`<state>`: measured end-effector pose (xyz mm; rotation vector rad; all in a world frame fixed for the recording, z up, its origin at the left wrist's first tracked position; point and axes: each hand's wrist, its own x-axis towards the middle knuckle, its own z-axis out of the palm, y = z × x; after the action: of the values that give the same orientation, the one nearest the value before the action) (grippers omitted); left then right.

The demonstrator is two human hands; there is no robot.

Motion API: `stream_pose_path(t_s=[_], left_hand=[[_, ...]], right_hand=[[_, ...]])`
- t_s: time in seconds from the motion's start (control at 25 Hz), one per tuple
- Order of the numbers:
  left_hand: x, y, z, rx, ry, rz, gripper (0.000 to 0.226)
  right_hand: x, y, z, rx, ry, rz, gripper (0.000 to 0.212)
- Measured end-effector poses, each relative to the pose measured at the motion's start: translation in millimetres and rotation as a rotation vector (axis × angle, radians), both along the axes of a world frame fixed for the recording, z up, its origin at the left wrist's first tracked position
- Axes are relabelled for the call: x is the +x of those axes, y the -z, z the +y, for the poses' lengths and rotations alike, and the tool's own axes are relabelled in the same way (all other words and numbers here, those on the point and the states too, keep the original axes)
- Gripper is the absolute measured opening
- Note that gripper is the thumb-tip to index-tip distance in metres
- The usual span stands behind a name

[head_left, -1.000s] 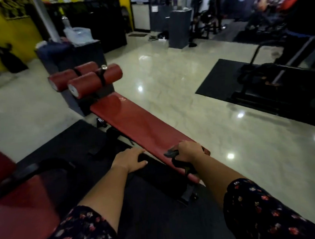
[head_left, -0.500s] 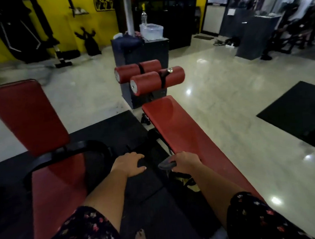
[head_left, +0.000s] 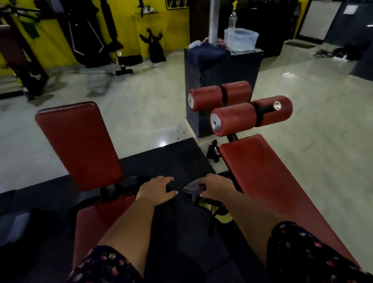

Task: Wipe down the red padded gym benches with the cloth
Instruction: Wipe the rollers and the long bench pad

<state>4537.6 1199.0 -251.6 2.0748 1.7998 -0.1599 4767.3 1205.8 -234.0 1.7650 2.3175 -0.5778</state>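
Observation:
A long red sit-up bench (head_left: 273,180) slopes from lower right up to its red foam rollers (head_left: 233,118). To the left stands a second red bench with an upright backrest (head_left: 80,145) and a red seat (head_left: 95,220). My right hand (head_left: 216,188) grips a small grey cloth (head_left: 192,188) just left of the long bench's edge, over the black mat, off the pad. My left hand (head_left: 156,190) hovers with relaxed fingers, holding nothing, between the two benches.
A black rubber mat (head_left: 167,161) lies under both benches on a glossy pale floor (head_left: 320,119). A dark pedestal (head_left: 223,72) behind the rollers carries a clear plastic tub (head_left: 240,39) and a bottle. Black gym machines stand by the yellow wall (head_left: 160,30).
My view has swung left, bringing the upright red bench into sight. My right hand with the cloth has come off the long bench's pad and moved left over the mat.

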Motion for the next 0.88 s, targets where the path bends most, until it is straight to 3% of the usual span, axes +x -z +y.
stream_pose_path(t_s=[0.36, 0.6, 0.88], left_hand=[[-66.9, 2.9, 148.2, -0.061, -0.122, 0.097, 0.066], [-81.3, 2.1, 260.7, -0.047, -0.289, -0.040, 0.066], [-116.1, 2.0, 350.7, -0.081, -0.319, -0.008, 0.068]], right_hand=[[-58.8, 3.7, 193.3, 0.011, -0.126, -0.018, 0.042], [-86.3, -3.6, 326.7, -0.013, -0.190, -0.046, 0.046], [-130.8, 4.7, 419.2, -0.024, -0.281, -0.088, 0.045]])
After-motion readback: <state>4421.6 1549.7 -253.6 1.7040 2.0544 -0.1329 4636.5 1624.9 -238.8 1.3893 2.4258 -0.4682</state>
